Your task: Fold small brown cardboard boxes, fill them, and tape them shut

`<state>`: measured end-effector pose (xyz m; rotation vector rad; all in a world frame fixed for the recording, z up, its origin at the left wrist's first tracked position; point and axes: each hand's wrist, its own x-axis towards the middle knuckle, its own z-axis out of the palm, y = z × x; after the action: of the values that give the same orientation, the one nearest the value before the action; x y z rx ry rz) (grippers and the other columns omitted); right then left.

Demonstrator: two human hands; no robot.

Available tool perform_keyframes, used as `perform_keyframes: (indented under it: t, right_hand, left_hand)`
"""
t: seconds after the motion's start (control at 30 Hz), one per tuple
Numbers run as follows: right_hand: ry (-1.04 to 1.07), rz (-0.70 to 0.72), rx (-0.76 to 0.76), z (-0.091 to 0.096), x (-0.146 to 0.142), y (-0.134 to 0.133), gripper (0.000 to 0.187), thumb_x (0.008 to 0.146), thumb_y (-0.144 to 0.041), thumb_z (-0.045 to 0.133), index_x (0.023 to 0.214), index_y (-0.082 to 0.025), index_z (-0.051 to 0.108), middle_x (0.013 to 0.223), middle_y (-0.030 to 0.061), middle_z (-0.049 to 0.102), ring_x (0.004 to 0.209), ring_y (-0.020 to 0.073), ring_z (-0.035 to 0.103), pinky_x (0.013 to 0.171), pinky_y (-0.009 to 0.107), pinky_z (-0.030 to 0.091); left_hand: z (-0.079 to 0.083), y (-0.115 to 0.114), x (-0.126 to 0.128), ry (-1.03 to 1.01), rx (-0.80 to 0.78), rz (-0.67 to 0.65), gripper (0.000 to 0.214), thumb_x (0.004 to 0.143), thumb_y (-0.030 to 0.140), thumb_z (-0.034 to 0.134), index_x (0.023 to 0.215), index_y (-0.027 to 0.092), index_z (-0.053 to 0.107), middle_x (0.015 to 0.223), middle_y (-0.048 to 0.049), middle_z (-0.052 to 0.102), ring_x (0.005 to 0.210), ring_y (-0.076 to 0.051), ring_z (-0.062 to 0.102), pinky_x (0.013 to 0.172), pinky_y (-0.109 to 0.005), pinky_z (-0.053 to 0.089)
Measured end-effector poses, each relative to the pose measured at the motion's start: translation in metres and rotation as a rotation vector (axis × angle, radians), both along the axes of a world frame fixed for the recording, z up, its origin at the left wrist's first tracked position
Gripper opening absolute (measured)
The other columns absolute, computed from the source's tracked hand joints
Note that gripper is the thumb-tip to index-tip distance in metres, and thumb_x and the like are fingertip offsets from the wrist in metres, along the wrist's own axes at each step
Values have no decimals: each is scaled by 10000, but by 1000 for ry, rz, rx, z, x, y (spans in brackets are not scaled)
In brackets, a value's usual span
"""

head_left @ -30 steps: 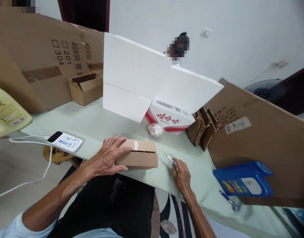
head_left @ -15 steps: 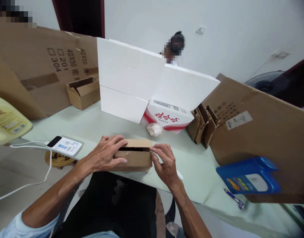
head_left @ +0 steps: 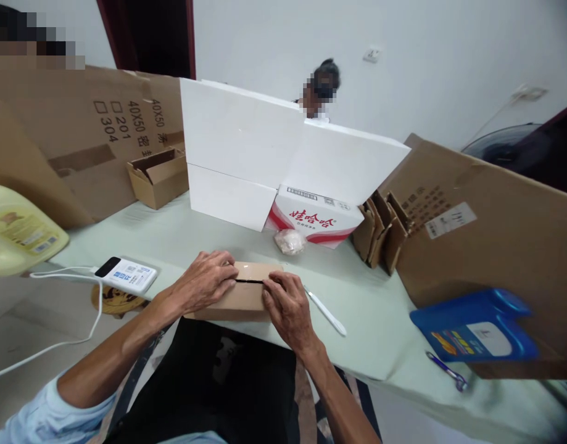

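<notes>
A small brown cardboard box [head_left: 244, 303] lies in front of me at the near edge of the table. Its top flaps almost meet, with a thin dark gap between them. My left hand [head_left: 208, 279] grips the left end, its fingers bent over the top and the gap. On the right end, my right hand [head_left: 289, 303] pinches the flap edges with fingertips and thumb. Just right of that hand lies a slim white tool [head_left: 328, 313], its kind unclear. Beyond the box sits a crumpled clear plastic bundle [head_left: 290, 242].
A red-and-white carton [head_left: 318, 216] stands behind, before white panels [head_left: 246, 129]. Left are an open cardboard box [head_left: 158, 184], a charging power bank [head_left: 126, 275] and a yellow jug [head_left: 21, 231]. Folded cardboard [head_left: 380, 234], a blue bottle [head_left: 472, 327] and a purple-handled tool [head_left: 447, 371] are right.
The box's top flaps have come closer together, narrowing the gap. My right hand has moved left over the box's right end, and the white tool now shows more fully.
</notes>
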<state>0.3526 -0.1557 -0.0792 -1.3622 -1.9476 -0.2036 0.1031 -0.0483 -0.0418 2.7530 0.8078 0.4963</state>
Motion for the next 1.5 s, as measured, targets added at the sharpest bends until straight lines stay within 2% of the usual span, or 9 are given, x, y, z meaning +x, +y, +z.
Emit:
perform_keyframes:
  t: [0.27,0.47,0.77,0.87,1.03,1.23,1.5]
  right_hand:
    - [30,-28,55,-12,-4,-1,261,1074,-134,565,1235,-257,730,1267,125,700,1191,282,625,1010,481,552]
    - [15,-39,47,-13,-7,-4,220,1069,-121,561,1148,-253,719,1317,122,687,1245,284,615,1034,468,522]
    - [-11,-24,60,-17,-9,-1,462,1036,-75,516,1472,-206,599,1349,145,694,1276,303,590,1072,475,506]
    - [-40,-29,50,-17,-9,0,438,1034,-81,517,1443,-187,631,1339,152,693,1267,311,590,1067,474,512]
    - [-41,-23,41,-18,-9,0,415,1025,-75,496,1391,-179,664,1321,149,694,1255,308,593,1066,473,529]
    - [-28,-34,53,-22,-10,0,402,1015,-69,515,1362,-179,684,1306,141,696,1249,305,596,1060,464,541]
    - [-39,-34,73,-22,-11,-2,486,1019,-69,505,1472,-194,629,1342,152,680,1283,315,601,1077,487,555]
  left_hand:
    - [5,12,19,-43,-19,-55,64,982,229,659,948,225,713,1166,-74,709,1027,-250,672,875,-372,536]
    - [12,14,26,-32,-2,-72,109,979,215,665,874,224,694,1091,-53,706,963,-221,678,800,-322,509]
    - [6,10,38,-4,0,-69,254,1036,225,585,843,215,749,1037,-71,736,944,-227,690,771,-316,489]
    - [5,10,39,-18,-45,-21,250,1005,204,603,816,217,765,1024,-66,748,920,-223,689,755,-315,476]
    - [4,15,46,-54,-158,69,186,885,162,682,728,211,768,868,-38,747,825,-209,677,712,-305,439]
    - [5,18,52,-96,-263,61,185,849,129,649,685,188,712,828,-40,733,828,-197,665,743,-291,434]
    - [13,35,45,-184,-441,51,173,852,291,626,749,175,702,722,-3,691,685,-166,613,634,-264,426]
